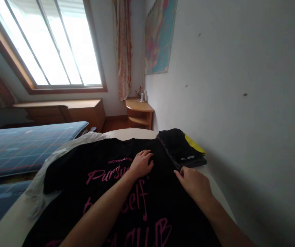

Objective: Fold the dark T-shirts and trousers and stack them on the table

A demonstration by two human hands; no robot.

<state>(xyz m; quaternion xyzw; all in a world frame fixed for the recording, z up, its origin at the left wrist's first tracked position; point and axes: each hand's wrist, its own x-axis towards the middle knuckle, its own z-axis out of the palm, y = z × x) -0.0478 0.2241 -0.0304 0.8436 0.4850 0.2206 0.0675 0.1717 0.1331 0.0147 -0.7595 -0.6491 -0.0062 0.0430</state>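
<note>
A black T-shirt (163,195) with pink lettering lies spread out on a pale, rounded tabletop (129,134). My left hand (141,164) rests on the upper part of the shirt, fingers stretched out and holding nothing, partly covering the print. At the shirt's right edge, my right hand (195,183) is closed with curled fingers and the thumb toward the cloth, gripping the edge; its fingertips are mostly hidden. Just beyond it sits a stack of folded dark clothes (179,145), with a yellow patch on its right side, against the shirt's upper right.
Crumpled clear plastic (43,181) lies along the table's left side. Blue plaid mattresses (29,147) stand left of the table. A white wall (240,130) runs close on the right. Behind are a wooden corner shelf (139,104), a low desk (83,106) and a window (57,44).
</note>
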